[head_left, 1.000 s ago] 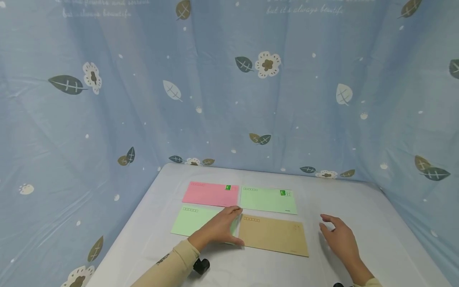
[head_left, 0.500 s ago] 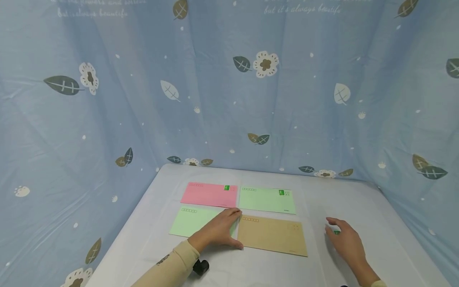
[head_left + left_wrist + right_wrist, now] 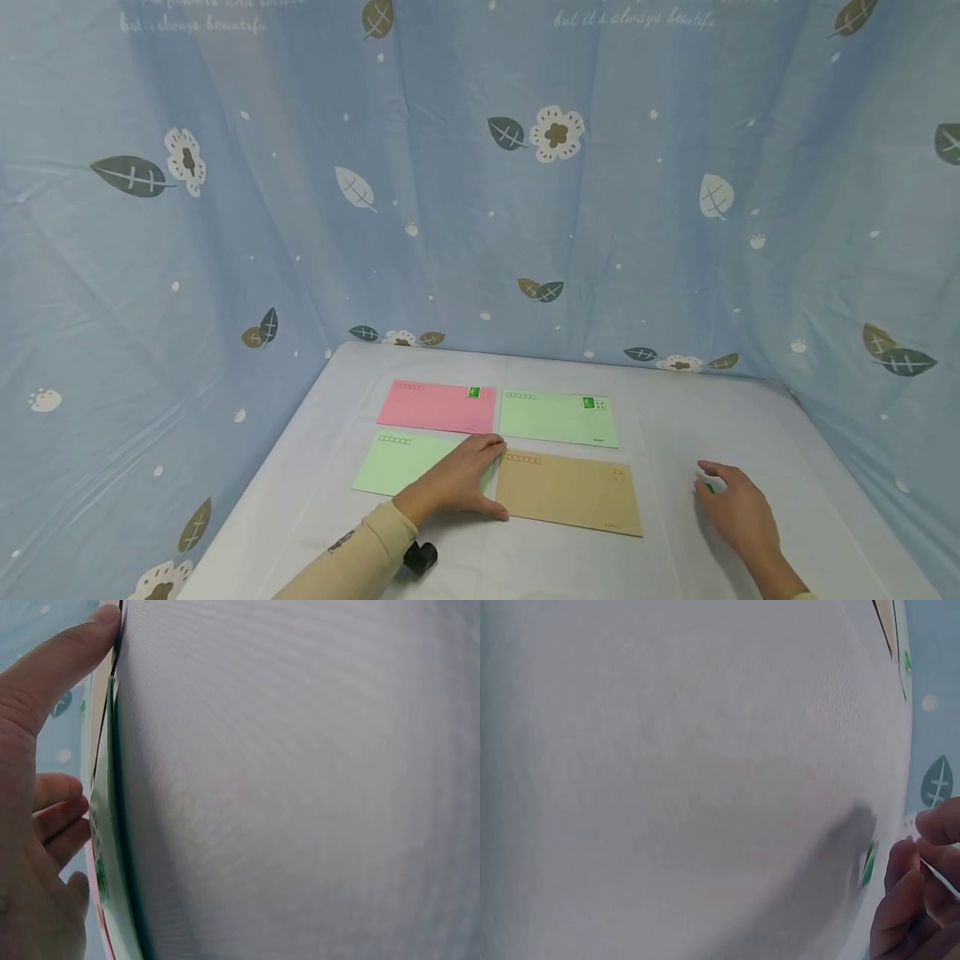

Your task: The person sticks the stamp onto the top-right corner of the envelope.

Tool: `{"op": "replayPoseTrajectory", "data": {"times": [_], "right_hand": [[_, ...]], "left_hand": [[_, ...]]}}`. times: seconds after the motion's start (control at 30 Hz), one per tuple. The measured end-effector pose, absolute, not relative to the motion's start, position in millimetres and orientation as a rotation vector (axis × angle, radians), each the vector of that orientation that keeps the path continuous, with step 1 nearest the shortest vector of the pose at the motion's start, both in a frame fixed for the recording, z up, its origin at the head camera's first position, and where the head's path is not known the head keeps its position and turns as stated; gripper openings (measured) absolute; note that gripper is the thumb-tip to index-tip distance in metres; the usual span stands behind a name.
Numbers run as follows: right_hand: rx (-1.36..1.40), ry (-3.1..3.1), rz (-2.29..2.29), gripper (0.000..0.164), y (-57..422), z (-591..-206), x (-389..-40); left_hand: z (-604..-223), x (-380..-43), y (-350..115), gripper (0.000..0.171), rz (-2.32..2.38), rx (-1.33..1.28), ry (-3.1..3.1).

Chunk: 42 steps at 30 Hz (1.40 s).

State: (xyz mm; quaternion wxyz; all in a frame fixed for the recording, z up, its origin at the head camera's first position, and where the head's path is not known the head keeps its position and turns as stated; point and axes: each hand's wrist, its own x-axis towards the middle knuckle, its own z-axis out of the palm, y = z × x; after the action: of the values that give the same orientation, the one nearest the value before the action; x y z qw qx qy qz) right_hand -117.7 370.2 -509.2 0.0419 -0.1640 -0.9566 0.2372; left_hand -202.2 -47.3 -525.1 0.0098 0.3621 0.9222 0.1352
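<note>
My left hand (image 3: pixel 459 479) rests across a light green envelope (image 3: pixel 393 467), covering its right part. Its thumb tip and index fingertip reach the left edge of a brown envelope (image 3: pixel 566 493); in the left wrist view the thumb (image 3: pixel 75 649) lies straight along the edge. A green stamp (image 3: pixel 101 877) shows on the green envelope there. To the right, my right hand (image 3: pixel 742 512) hovers with fingers loosely bent and thumb apart from the index finger. Partly hidden behind it is a loose green stamp (image 3: pixel 710 489), which the right wrist view shows beside the fingertips.
Behind lie a pink envelope (image 3: pixel 435 410) and another light green envelope (image 3: pixel 551 422), each bearing a green stamp at its upper right. A black device (image 3: pixel 421 558) sits at my left wrist. White cloth (image 3: pixel 570 567) covers the table; a blue patterned curtain (image 3: pixel 450 208) surrounds it.
My right hand has drifted right and slightly nearer me, bringing the loose green stamp into view between thumb and index finger. The left hand and the envelopes stay put.
</note>
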Motion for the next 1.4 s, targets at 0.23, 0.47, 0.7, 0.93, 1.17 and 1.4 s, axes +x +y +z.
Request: {"op": "replayPoseTrajectory", "data": {"times": [0.23, 0.47, 0.7, 0.93, 1.17, 1.4], "right_hand": [[-0.484, -2.976, 0.710, 0.048, 381, -511, -116], [-0.428, -3.017, 0.691, 0.049, 387, -513, -114], [-0.393, -3.010, 0.667, 0.042, 389, -517, -114], [-0.395, -2.990, 0.720, 0.039, 393, -522, -116], [-0.416, -2.953, 0.715, 0.029, 392, -523, -115], [-0.436, -2.939, 0.728, 0.025, 391, -524, -116]], "left_hand": [[-527, -204, -46, 0.111, 0.411, 1.151, 2.875], [-528, -204, -47, 0.112, 0.423, 1.129, 2.865], [-527, -204, -47, 0.113, 0.427, 1.107, 2.846], [-526, -205, -47, 0.113, 0.389, 1.149, 2.862], [-527, -205, -47, 0.113, 0.390, 1.145, 2.861], [-528, -206, -47, 0.112, 0.391, 1.133, 2.858]]}}
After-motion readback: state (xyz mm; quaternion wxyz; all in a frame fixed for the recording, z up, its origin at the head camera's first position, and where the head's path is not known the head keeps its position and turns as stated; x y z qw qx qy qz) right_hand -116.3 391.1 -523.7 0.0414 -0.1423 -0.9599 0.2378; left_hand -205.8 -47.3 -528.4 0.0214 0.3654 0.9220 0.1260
